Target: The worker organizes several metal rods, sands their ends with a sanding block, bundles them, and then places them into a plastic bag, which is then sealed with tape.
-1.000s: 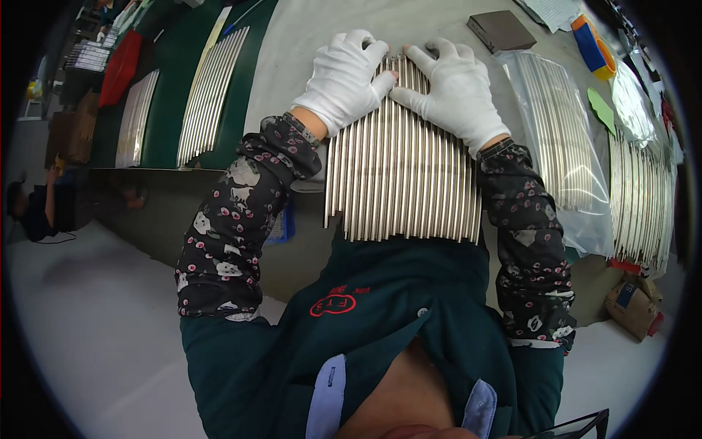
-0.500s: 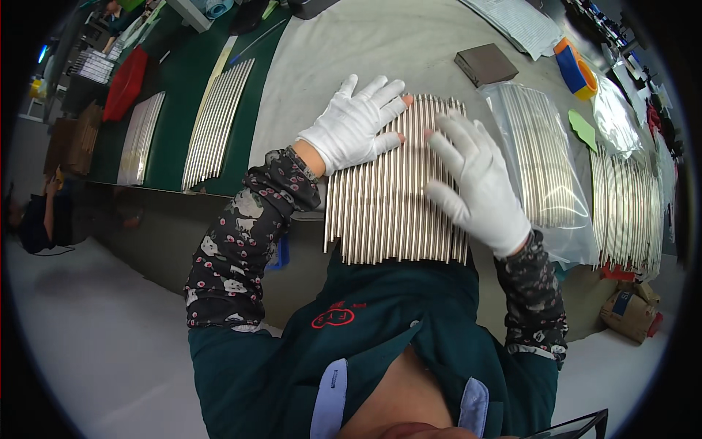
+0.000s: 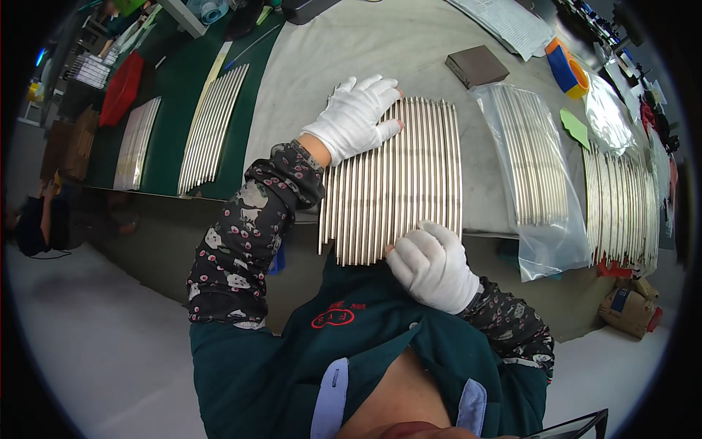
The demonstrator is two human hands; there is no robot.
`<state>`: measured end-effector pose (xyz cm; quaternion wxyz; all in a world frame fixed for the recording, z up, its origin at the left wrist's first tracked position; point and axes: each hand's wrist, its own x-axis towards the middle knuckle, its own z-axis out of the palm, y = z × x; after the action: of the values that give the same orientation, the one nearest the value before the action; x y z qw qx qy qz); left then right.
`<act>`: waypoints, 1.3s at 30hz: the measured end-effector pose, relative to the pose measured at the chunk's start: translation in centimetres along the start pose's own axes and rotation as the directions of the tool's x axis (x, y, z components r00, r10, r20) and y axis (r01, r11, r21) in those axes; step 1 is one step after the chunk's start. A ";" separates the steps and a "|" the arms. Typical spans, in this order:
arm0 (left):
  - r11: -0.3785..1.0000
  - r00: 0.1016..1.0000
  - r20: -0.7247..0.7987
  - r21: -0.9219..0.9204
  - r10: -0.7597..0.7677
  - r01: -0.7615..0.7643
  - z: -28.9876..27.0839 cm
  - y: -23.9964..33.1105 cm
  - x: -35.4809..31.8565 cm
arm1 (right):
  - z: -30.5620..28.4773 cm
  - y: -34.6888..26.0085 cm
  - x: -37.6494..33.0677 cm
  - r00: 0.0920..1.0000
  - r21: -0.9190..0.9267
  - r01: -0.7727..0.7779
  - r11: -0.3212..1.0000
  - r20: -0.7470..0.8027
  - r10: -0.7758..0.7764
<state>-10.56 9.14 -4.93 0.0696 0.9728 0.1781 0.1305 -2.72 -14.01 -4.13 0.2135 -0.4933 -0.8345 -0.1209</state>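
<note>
The gloved fingers of the left hand (image 3: pixel 352 119) lie extended, the thumb set apart, across the far left part of the row of metal rods (image 3: pixel 409 172); we take this flat hold as a way to keep them side by side, since round rods could roll. The right hand (image 3: pixel 436 269) has its fingers curled at the row's near right corner, perhaps to steady the ends there; we cannot tell whether they pinch any rod or only rest against the tips. The row itself lies right before the wearer, its near ends reaching past the edge of the cloth-covered table (image 3: pixel 409 44), which we think leaves them easy to get at. Right of the row we find a clear bag of rods (image 3: pixel 537 161), likely bagged to stay together, and much farther right of the row another bundle of rods (image 3: pixel 621 212). Past the row's far right corner sits a brown block (image 3: pixel 477 67). Well left of the row, on a green mat (image 3: pixel 165 157), we see a slanting set of rods (image 3: pixel 212 132), perhaps parted to avoid mixing.
</note>
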 end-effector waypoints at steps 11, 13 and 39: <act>0.886 0.919 0.023 -0.259 -0.394 0.386 -2.2 1.7 1.3 | -1.7 0.5 -0.5 0.935 0.030 -0.087 0.996 -0.344 0.092; 0.726 0.867 0.138 -0.494 -0.478 0.479 -1.5 1.4 1.3 | -2.0 0.8 -0.6 0.924 0.054 -0.104 0.993 -0.365 0.116; -0.048 0.893 0.341 -0.938 -0.292 0.343 0.7 5.4 4.9 | -7.0 7.1 -3.4 0.892 -0.139 -0.396 0.908 -0.292 0.345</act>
<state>-4.19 5.82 -3.54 0.7490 0.5846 0.2558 0.1784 6.56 -16.12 0.35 0.2912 -0.6421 -0.6734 -0.2224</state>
